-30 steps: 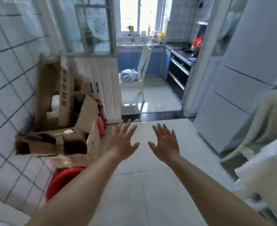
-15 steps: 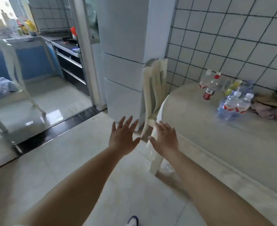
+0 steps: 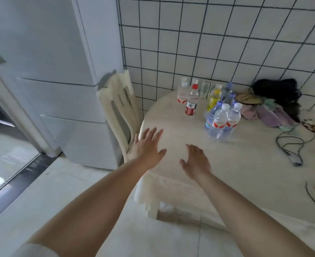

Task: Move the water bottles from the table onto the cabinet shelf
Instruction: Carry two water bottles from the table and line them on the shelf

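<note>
The person has turned from the doorway to the round cream table (image 3: 245,164), where the clear plastic water bottles (image 3: 221,121) stand near the tiled wall, and the left hand (image 3: 147,145) and right hand (image 3: 195,162), both open and empty, now reach toward them.

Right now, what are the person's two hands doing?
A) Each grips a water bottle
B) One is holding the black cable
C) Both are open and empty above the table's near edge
C: the left hand and right hand are spread open, short of the water bottles on the table.
</note>
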